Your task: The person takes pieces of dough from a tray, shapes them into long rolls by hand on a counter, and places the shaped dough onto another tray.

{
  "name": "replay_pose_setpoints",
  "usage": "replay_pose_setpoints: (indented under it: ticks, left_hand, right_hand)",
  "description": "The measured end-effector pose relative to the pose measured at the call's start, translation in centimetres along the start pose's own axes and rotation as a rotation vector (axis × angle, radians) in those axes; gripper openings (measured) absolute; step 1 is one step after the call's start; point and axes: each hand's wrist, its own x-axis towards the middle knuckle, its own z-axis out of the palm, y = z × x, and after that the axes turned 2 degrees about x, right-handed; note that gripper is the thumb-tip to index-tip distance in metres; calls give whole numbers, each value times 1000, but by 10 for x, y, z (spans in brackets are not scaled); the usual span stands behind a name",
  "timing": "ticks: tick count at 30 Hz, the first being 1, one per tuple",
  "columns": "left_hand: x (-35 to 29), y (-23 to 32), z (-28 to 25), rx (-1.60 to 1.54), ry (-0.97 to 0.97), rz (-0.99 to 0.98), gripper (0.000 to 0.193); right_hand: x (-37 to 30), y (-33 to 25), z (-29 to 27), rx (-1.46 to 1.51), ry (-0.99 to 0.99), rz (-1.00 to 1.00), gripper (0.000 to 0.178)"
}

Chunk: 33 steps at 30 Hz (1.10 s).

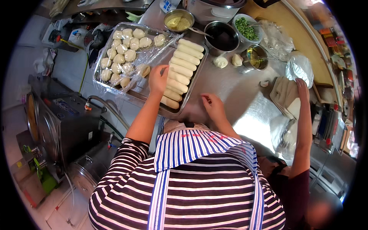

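Over the metal tray, my left hand is at the left ends of a column of long pale dough rolls. Its fingers are bent together, and anything between them is hidden. Clear plastic film lies left of these rolls, partly over several round dough balls. One dough piece sits just beside my left hand. Above the steel worktop, my right hand is off the tray's near right corner. Its fingers are loosely curled, thumb and forefinger apart, with nothing seen in them.
Beyond the tray stand a bowl of yellowish paste, a pot of dark liquid, chopped greens and an oil pot. Two dough lumps lie nearby. At right, another person's hand is by a beige cloth and foil.
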Motion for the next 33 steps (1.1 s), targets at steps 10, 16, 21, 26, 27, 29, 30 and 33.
replay_pose_setpoints:
  ticks: [10, 16, 21, 26, 27, 29, 30, 33]
  left_hand:
    - [-13, -17, 39, -314, 128, -169, 35]
    - [-17, -18, 35, -407, 74, -220, 36]
    - [-21, -17, 31, -519, 74, -201, 34]
    - [-20, -23, 34, -508, 80, -162, 33]
    - [-19, -22, 34, -514, 80, -162, 32]
    - [-19, -20, 32, -525, 79, -163, 32]
    - [-19, -19, 32, -519, 81, -167, 32]
    - [-19, -17, 31, -502, 89, -167, 32]
  right_hand:
    - [102, -52, 64, -240, 107, -284, 7]
    - [110, -42, 77, -351, 115, -324, 7]
    - [111, -49, 77, -363, 82, -378, 7]
    - [115, -54, 79, -420, 62, -349, 6]
    - [115, -53, 80, -418, 58, -344, 6]
    - [116, -50, 82, -414, 49, -334, 6]
    - [116, -51, 83, -409, 49, -336, 7]
    - [116, -53, 85, -408, 52, -356, 8]
